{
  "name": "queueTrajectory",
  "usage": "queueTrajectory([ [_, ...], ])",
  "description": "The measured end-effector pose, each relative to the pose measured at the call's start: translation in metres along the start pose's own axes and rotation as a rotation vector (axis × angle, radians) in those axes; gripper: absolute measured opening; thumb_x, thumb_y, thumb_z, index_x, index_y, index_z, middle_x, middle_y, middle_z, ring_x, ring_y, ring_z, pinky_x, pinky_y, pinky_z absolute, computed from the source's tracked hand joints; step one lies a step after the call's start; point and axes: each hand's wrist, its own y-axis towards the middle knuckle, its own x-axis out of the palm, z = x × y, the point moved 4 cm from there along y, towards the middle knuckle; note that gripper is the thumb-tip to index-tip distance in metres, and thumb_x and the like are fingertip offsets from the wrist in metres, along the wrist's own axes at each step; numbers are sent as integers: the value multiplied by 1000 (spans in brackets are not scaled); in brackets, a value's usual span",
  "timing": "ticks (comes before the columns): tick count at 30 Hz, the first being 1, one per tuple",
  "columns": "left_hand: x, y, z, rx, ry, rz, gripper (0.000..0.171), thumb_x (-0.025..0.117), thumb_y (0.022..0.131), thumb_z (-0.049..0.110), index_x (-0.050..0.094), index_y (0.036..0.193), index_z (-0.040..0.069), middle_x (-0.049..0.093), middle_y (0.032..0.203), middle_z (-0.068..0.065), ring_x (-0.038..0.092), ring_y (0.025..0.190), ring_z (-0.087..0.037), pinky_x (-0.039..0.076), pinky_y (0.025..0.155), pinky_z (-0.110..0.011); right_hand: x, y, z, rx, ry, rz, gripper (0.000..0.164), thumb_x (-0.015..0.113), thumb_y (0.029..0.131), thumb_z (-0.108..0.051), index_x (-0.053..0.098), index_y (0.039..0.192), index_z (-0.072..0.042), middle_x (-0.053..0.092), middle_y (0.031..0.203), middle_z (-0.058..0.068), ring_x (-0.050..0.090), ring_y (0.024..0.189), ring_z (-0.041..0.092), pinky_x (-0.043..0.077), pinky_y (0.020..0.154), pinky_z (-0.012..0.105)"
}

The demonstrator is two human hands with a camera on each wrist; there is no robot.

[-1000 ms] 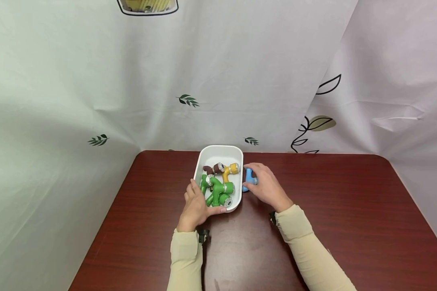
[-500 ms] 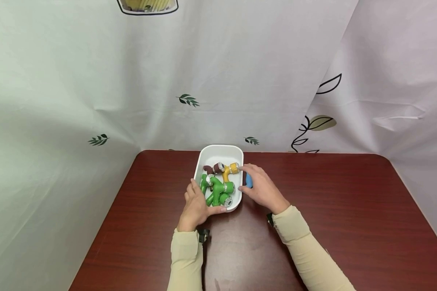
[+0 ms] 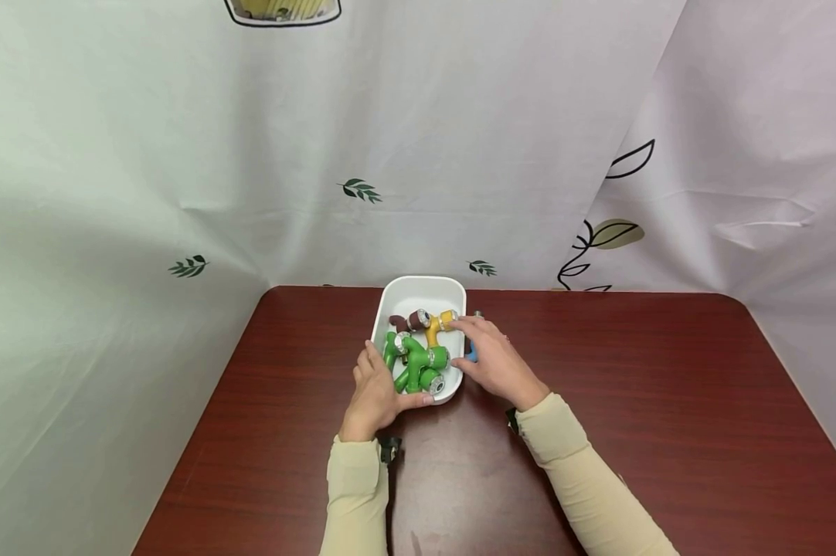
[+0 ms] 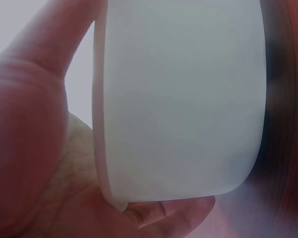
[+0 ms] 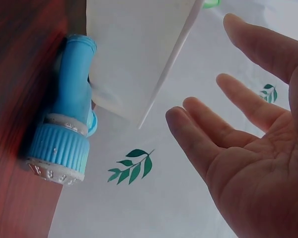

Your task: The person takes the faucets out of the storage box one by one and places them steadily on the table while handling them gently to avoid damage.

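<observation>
A smooth white plastic tub [image 3: 418, 297] with rounded corners stands on the glossy dark red wooden table [image 3: 633, 401], its long axis running away from the person. The left hand [image 3: 375, 390] grips its near left corner, thumb along the rim and palm pressed to the wall. Inside lie green plastic pipe tees [image 3: 416, 364], a yellow tee [image 3: 436, 324] and a brown fitting [image 3: 409, 320], all with metal-ringed ends. The right hand [image 3: 491, 357] hovers with fingers spread and straight over the tub's right rim, holding nothing. A blue plastic pipe fitting [image 5: 67, 124] with a ribbed cap lies on the table, touching the tub's right wall, its long axis parallel to that wall.
</observation>
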Motion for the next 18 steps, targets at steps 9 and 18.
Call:
queueTrajectory([
  [9,0,0,0,1,2,0,146,95,64,44,-3,153,-16,14,154,-36,22,137,-53,36,108,-56,7,0,-5,-45,-7,-41,57,81,84,-9,59,136,-1,55,140,20,49,131,37,38,109,50],
  [18,0,0,0,6,20,-3,145,94,65,46,-4,152,-16,14,153,-36,23,136,-54,37,107,-56,15,2,-9,-88,-20,-89,56,81,85,-8,58,136,0,55,140,19,48,132,36,39,109,49],
])
